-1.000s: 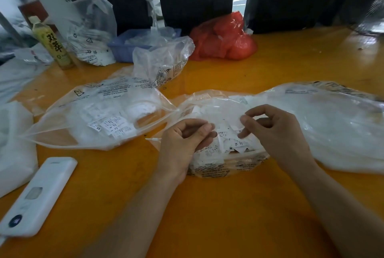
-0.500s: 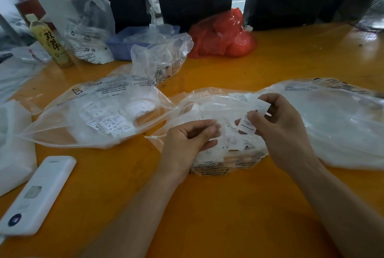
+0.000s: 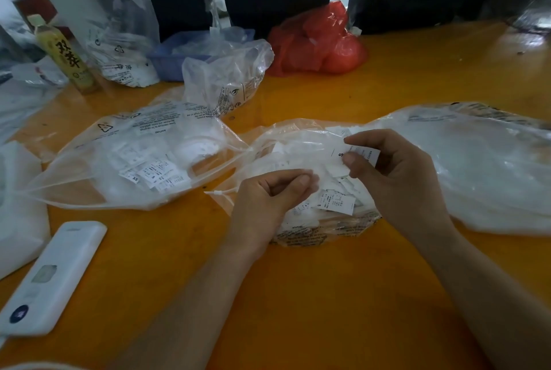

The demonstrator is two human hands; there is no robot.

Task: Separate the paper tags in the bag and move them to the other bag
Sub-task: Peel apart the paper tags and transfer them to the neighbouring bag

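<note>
while left hand (image 3: pixel 269 195) pinches paper, right hand (image 3: pixel 393 172) pinches a tag (image 3: pixel 362 153).

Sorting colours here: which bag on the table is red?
The red bag at the table's far edge, right of the blue tray; the others are clear.

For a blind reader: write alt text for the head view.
Over an open clear bag of paper tags on an orange table, the right hand pinches a white tag while the left hand curls beside it. Another tag-filled bag lies to the left.
</note>
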